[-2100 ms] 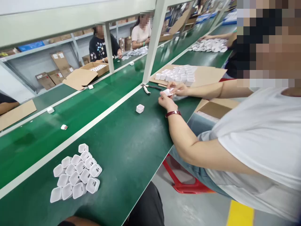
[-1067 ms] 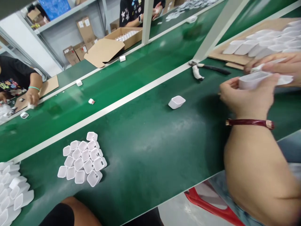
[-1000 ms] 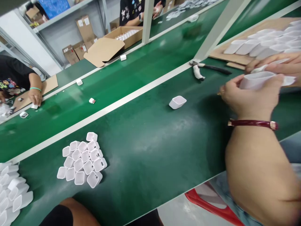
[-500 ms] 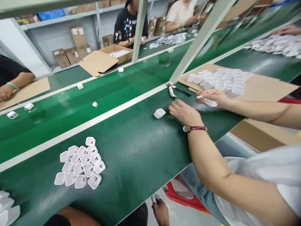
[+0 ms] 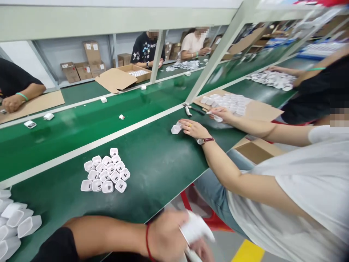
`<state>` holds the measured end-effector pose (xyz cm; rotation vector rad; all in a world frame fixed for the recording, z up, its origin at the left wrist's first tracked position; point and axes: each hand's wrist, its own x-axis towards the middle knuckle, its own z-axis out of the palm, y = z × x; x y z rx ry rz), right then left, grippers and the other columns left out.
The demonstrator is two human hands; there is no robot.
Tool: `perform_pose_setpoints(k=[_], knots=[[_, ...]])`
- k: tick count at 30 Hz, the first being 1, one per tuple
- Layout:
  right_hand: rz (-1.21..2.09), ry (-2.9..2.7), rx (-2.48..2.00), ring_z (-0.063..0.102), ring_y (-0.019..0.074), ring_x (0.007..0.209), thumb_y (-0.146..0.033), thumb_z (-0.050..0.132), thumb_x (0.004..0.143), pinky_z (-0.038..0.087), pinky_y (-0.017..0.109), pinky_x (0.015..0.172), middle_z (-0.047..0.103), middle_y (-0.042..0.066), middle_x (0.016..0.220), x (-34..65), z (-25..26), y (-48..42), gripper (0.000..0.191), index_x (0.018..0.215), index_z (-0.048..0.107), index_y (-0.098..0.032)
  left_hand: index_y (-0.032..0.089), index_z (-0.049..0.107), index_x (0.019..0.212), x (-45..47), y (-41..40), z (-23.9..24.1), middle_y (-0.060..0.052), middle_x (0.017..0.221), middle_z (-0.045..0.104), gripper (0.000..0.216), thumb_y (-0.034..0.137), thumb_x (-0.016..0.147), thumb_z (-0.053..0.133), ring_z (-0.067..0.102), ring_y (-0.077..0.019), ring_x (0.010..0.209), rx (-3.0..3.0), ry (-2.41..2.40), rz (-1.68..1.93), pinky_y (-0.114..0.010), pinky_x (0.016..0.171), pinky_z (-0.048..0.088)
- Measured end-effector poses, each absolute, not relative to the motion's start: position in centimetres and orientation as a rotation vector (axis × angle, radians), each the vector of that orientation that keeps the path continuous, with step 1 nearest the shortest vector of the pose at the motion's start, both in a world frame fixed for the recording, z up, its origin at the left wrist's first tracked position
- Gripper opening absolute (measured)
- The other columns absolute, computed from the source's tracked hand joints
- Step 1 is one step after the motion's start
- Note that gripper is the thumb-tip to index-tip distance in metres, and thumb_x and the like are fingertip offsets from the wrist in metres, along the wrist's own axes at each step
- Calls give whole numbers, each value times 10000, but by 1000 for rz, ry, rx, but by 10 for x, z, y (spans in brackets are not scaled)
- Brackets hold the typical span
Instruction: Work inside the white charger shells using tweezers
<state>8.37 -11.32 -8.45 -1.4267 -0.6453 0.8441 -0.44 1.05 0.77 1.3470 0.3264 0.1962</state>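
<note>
I am watching my left hand [image 5: 163,236] hanging just off the near edge of the green table [image 5: 163,163]; its fingers are gripping a white piece [image 5: 196,227] that is sticking out to the right, though motion blur is hiding the exact grip; my right hand [image 5: 200,251] is showing only in part, right under that piece, and I cannot tell whether it is spread or curled; a tight cluster of white shells [image 5: 105,171] is lying on the table close to the near edge, well apart from both hands; a looser heap of shells [image 5: 13,222] is sitting at the near left corner; farther along the same edge a co-worker's hand [image 5: 194,128] is resting with fingertips touching a single shell [image 5: 175,128]; pliers [image 5: 188,110] are lying just beyond, beside a cardboard sheet [image 5: 259,109] carrying more shells.
</note>
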Motion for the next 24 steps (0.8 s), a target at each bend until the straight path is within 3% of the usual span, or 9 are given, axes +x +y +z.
perform_pose_setpoints(k=[2,4,8,12,16,21,24], knots=[[1002,-651,-1214,639,256,573,-565,710,691,547,393,488,666,50,705,61,-71,-97,326,882,731,-302,183,604,620,-15,34,21,-60,593,607,600,634,931,360,612,-198,668,1204,452,471,-347,783,485],[1125,-674,-997,642,237,608,-505,733,720,546,373,525,664,70,764,43,-53,-77,293,908,720,-280,151,639,677,-26,59,30,-57,542,597,598,665,892,422,643,-224,699,1084,552,657,-367,834,479],[863,-781,-893,598,184,668,-329,811,702,523,323,544,612,43,851,20,-18,-37,522,1191,630,-342,98,677,826,-46,96,31,-77,632,659,614,702,780,574,662,-231,717,938,702,752,-361,792,489],[566,-1013,-1105,572,170,718,-219,651,864,514,342,649,575,30,839,22,3,-3,288,1111,682,-364,109,670,828,-64,105,23,-93,695,670,612,712,749,602,649,-222,701,832,766,649,-334,699,495],[282,-1061,-1187,601,211,886,-267,543,931,516,386,788,602,54,961,49,12,47,159,1032,661,-300,121,689,941,-93,86,1,-138,857,704,640,725,799,530,658,-236,796,907,670,502,-336,708,510],[224,-1169,-1536,614,202,833,-388,433,977,511,373,829,614,60,896,102,3,164,276,1006,641,-208,120,753,836,-128,68,-41,-115,731,714,461,558,832,610,662,-206,683,1459,661,129,-296,693,503],[227,-1356,-1961,618,223,961,-347,483,952,501,356,919,584,112,1083,132,-15,245,305,1141,623,-153,174,776,890,-137,74,-49,-105,801,730,380,516,825,622,678,-214,718,1537,714,74,-281,674,510]])
